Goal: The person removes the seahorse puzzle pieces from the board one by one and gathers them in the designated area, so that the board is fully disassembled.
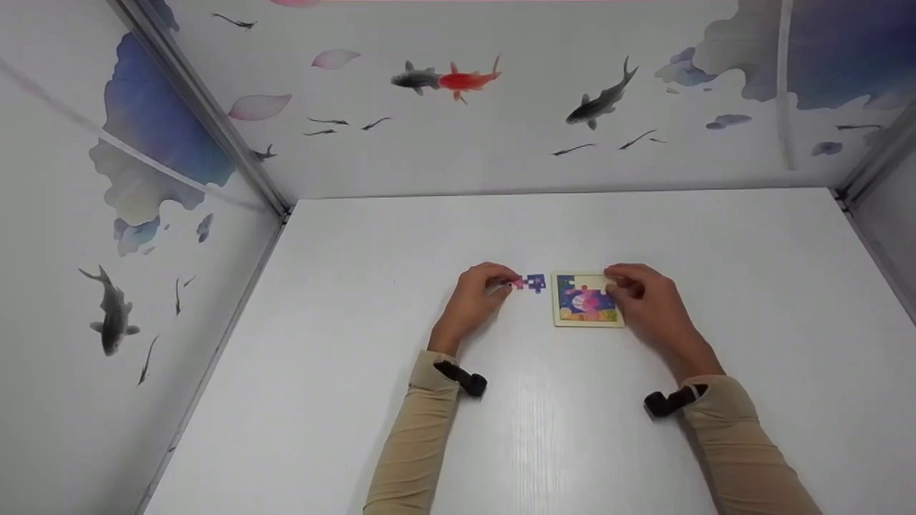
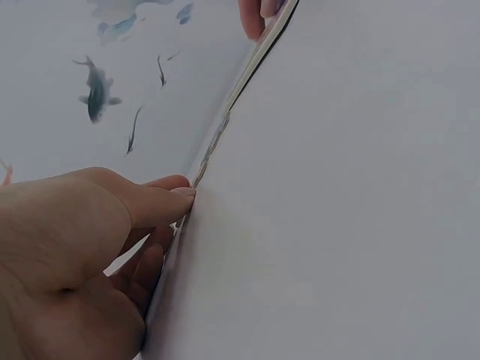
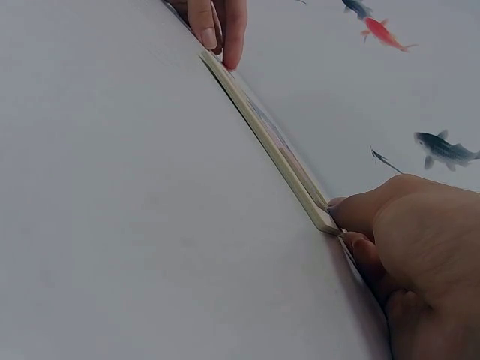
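The white table (image 1: 343,429) gives a flat surface to work on. On it I see the right hand (image 1: 650,304) with curled fingers and the left hand (image 1: 476,300) with thumb and fingertip pinched together. Between them lies the tray (image 1: 588,325), its right edge gripped by the right hand, presumably for steadiness; its upper strip is partly bare. Just left of it, the blue piece (image 1: 536,282) lies beside the pink piece (image 1: 517,284), pinched at its edge by the left hand, probably for fine control. I can't tell whether they interlock.
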